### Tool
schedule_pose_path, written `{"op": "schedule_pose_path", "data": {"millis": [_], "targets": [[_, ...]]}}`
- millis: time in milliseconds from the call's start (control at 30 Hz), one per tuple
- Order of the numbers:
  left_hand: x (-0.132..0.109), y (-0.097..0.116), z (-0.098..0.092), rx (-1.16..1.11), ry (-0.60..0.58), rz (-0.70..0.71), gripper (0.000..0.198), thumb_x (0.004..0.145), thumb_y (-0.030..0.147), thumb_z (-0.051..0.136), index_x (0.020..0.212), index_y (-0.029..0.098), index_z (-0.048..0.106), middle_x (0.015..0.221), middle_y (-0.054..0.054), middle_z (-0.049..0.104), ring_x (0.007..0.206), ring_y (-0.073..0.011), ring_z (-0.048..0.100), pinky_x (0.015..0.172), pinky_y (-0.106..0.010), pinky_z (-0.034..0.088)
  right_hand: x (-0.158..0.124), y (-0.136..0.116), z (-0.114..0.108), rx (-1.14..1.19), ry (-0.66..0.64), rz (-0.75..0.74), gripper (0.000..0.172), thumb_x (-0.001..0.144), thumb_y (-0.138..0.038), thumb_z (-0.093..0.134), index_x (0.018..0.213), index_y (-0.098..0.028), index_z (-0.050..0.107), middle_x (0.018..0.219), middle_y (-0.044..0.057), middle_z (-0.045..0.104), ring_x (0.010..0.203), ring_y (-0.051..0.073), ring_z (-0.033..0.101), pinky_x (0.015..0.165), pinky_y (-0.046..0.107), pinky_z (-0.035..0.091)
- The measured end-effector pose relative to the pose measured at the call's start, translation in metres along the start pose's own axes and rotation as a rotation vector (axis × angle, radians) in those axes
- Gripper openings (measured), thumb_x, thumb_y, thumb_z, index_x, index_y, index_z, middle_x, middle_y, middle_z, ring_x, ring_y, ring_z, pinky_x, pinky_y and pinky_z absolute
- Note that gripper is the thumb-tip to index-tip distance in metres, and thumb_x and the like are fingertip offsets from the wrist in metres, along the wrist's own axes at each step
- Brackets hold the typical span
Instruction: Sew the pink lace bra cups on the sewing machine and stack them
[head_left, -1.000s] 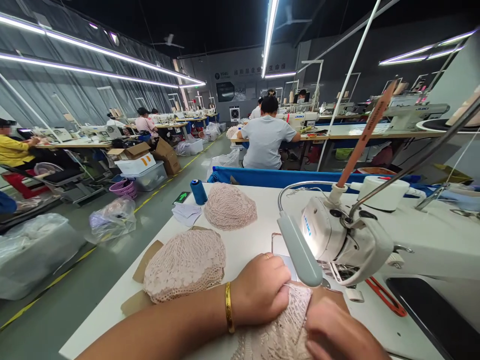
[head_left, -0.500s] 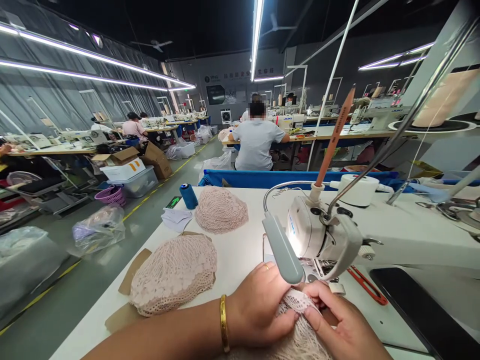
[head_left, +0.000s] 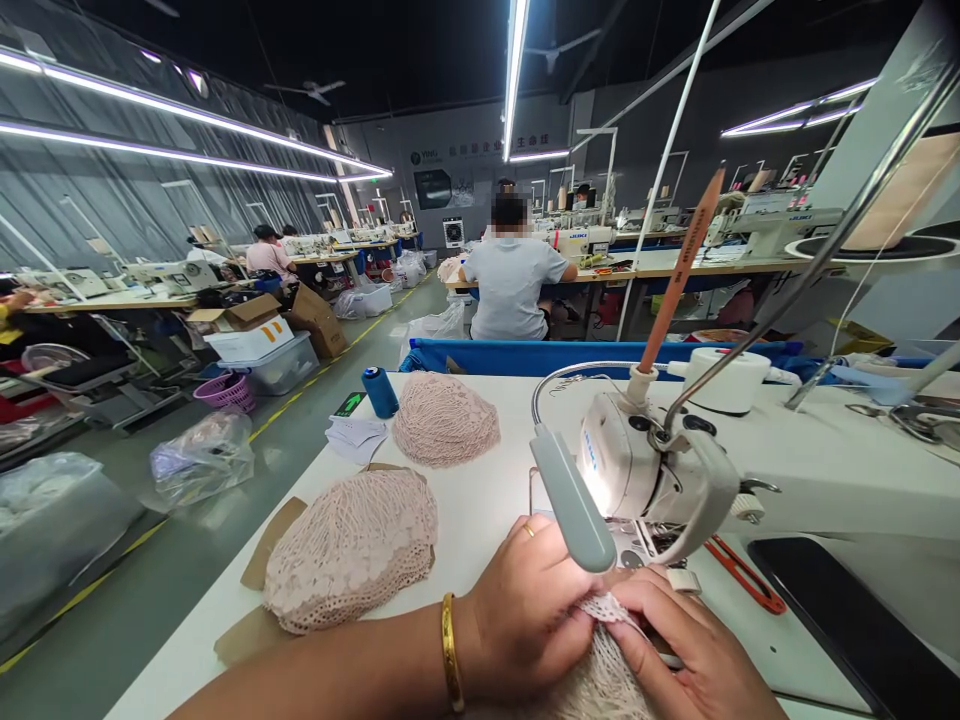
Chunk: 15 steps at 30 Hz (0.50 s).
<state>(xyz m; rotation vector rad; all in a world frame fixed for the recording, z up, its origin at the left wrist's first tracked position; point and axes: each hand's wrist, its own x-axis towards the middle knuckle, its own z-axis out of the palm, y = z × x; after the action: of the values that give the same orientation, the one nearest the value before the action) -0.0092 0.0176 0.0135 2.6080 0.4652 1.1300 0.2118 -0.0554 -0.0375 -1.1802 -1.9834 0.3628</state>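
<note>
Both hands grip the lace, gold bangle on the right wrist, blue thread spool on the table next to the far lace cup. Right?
One slip: the gold bangle is on the left wrist, as the head view shows. The rest holds: left hand and right hand both grip the lace, and the blue thread spool is on the table next to the far lace cup.
</note>
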Motion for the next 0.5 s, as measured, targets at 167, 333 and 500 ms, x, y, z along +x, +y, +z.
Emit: {"op": "schedule_pose_path", "data": {"millis": [167, 333, 500], "targets": [[0.0000, -0.0024, 0.0031, 0.014, 0.039, 0.012, 0.006, 0.095, 0.015, 0.058, 0.095, 0.019, 0.063, 0.096, -0.007, 0.072, 0.087, -0.0207, 0.069, 0.079, -0.034, 0.057, 0.0028, 0.0045, -0.0079, -0.090, -0.060, -0.090, 0.012, 0.112, -0.024, 0.052, 0.113, -0.030, 0.062, 0.099, -0.003, 0.076, 0.086, 0.016, 0.075, 0.083, 0.026, 0.061], [-0.0009, -0.0017, 0.0023, 0.019, 0.001, -0.012, 0.010, 0.098, 0.016, 0.055, 0.091, 0.019, 0.062, 0.093, -0.007, 0.071, 0.084, -0.0200, 0.068, 0.078, -0.033, 0.056, 0.0001, -0.0008, -0.0035, -0.104, 0.035, -0.020, 0.010, 0.111, -0.033, 0.056, 0.115, -0.030, 0.065, 0.101, -0.001, 0.077, 0.085, 0.017, 0.076, 0.076, 0.025, 0.062], [0.0000, -0.0004, 0.0008, -0.018, -0.013, -0.018, 0.010, 0.100, 0.018, 0.055, 0.091, 0.019, 0.061, 0.092, -0.006, 0.072, 0.082, -0.0191, 0.068, 0.077, -0.032, 0.056, -0.0026, -0.0047, 0.0008, -0.110, 0.207, -0.027, 0.019, 0.110, -0.039, 0.057, 0.122, -0.031, 0.070, 0.115, 0.004, 0.079, 0.099, 0.022, 0.078, 0.084, 0.031, 0.064]]}}
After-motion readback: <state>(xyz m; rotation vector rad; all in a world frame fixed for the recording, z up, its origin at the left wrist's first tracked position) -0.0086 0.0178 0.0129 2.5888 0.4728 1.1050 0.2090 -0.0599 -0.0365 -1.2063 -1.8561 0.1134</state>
